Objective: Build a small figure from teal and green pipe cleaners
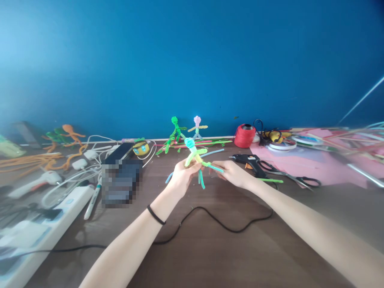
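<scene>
A pipe cleaner figure [195,156] with a turquoise head and yellow-green body is raised above the desk. My left hand [182,173] is closed around its middle. Blue-green pipe cleaner ends [202,181] hang below that hand. My right hand [229,173] pinches at the figure's right side, by a light blue pipe cleaner end [216,169]; its fingertips are partly hidden. Behind stand a green pipe cleaner figure [176,127] and a pink-headed one [197,127], with loose pipe cleaners [210,142] lying in front of them.
On the right lie a black glue gun [252,161], scissors [288,176], a red thread spool [244,137] and pink sheets [336,168]. To the left are a power strip [64,224], white cables [99,170], a marker [92,202] and orange pipe cleaner figures [72,134]. A black cord [207,212] crosses the desk.
</scene>
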`<state>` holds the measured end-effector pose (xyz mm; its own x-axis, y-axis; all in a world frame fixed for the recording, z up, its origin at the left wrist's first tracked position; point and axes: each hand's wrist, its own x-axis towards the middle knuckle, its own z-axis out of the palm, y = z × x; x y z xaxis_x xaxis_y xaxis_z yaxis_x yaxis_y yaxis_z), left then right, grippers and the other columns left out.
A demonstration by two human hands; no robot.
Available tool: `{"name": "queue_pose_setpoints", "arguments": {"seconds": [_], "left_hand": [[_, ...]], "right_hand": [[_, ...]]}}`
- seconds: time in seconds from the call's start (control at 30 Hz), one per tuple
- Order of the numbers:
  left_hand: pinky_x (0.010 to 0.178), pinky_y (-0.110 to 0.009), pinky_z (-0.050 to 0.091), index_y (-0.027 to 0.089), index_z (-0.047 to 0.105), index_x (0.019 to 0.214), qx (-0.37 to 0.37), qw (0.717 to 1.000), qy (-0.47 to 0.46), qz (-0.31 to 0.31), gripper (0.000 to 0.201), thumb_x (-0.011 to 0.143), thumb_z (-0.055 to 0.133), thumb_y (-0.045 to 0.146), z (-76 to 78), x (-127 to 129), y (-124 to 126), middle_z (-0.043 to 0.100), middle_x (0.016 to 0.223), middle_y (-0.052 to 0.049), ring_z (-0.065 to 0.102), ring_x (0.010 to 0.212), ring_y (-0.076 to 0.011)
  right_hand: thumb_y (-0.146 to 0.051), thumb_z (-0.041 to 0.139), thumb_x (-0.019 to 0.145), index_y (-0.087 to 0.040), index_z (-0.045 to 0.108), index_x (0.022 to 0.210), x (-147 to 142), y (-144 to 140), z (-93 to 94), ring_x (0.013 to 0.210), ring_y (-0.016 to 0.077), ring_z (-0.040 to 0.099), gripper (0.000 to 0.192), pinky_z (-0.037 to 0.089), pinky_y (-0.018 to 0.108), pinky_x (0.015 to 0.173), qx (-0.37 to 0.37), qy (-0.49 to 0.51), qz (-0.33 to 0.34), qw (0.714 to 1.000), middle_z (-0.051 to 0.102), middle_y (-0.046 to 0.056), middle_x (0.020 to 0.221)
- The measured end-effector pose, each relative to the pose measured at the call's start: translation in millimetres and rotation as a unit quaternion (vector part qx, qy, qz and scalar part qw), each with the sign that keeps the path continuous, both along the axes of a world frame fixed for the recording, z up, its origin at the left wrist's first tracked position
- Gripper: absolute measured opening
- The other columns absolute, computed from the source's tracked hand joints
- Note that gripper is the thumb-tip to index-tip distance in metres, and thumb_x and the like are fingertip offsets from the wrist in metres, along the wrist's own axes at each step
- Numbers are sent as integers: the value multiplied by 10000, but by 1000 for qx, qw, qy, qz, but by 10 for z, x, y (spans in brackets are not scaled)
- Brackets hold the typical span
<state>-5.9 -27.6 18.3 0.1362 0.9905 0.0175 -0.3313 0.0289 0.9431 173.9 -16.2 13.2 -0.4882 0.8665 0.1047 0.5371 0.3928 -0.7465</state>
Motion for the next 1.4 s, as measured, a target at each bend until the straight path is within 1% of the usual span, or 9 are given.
{"name": "queue_pose_setpoints", "arguments": {"seconds": [0.13, 0.23, 0.37, 0.53, 0.67, 0.77, 1.0, 1.13, 1.4], "left_hand": [[610, -246, 449, 114, 619, 692, -8, 999, -42, -24, 198, 563, 744, 198, 7, 32, -17, 600, 653, -8, 560, 605, -104], [615, -237, 447, 119, 609, 680, -5, 999, -47, 0, 193, 559, 737, 198, 25, 49, -37, 593, 642, 2, 558, 604, -99], [607, -230, 424, 136, 611, 696, 33, 994, 71, 79, 138, 604, 682, 209, 36, 38, -51, 602, 647, 3, 556, 617, -108], [596, -229, 403, 155, 626, 747, 127, 938, 293, 139, 94, 669, 588, 191, 39, -1, -56, 643, 686, -5, 561, 634, -127], [587, -229, 387, 160, 629, 766, 146, 908, 365, 148, 118, 674, 563, 192, 33, -41, -27, 646, 687, 1, 545, 611, -123], [550, -228, 363, 158, 626, 743, 133, 906, 378, 138, 104, 674, 559, 199, 23, -75, 6, 609, 628, 16, 499, 552, -110], [554, -232, 372, 148, 607, 677, 79, 963, 247, 72, 76, 635, 619, 210, -18, -68, 28, 581, 603, 15, 500, 562, -106], [637, -249, 413, 137, 624, 721, 38, 991, 122, 26, 155, 605, 680, 223, -23, -36, 15, 609, 647, -1, 549, 639, -120], [607, -220, 437, 113, 622, 677, -23, 999, -48, -11, 180, 550, 741, 161, -22, 19, -8, 585, 636, 0, 552, 605, -89]], "right_hand": [[-390, 289, 894, -201, 595, 897, -62, -43, -12, 571, 130, 477, 360, 331, 236, 571, 5, -87, 25, 996, 567, 12, 665], [-409, 286, 896, -221, 542, 1075, -138, -105, 3, 674, 172, 557, 365, 355, 252, 606, 29, -158, 31, 987, 628, 54, 825], [-370, 293, 891, -188, 535, 1029, -216, -191, 58, 634, 191, 562, 332, 336, 261, 574, 26, -223, 67, 972, 626, 68, 751], [-358, 327, 885, -180, 586, 862, -192, -193, 94, 639, 171, 546, 315, 331, 257, 605, 28, -169, 84, 982, 614, 56, 711], [-323, 341, 882, -173, 597, 830, -115, -147, 122, 608, 139, 511, 301, 323, 250, 609, 26, -96, 65, 993, 603, 35, 701], [-334, 368, 872, -172, 578, 810, -54, -113, 143, 565, 114, 463, 272, 307, 238, 576, 14, -45, 35, 998, 561, 5, 654], [-369, 407, 860, -178, 476, 745, 41, 0, 86, 540, 89, 371, 234, 287, 228, 557, 20, 71, -28, 997, 436, -41, 599], [-404, 388, 864, -176, 427, 658, 50, 41, 33, 522, 90, 370, 310, 281, 234, 545, -5, 65, -28, 997, 407, -45, 557], [-405, 307, 886, -166, 507, 753, -44, -23, -47, 460, 88, 350, 339, 285, 228, 502, -77, 50, 46, 995, 391, -52, 478]]}}
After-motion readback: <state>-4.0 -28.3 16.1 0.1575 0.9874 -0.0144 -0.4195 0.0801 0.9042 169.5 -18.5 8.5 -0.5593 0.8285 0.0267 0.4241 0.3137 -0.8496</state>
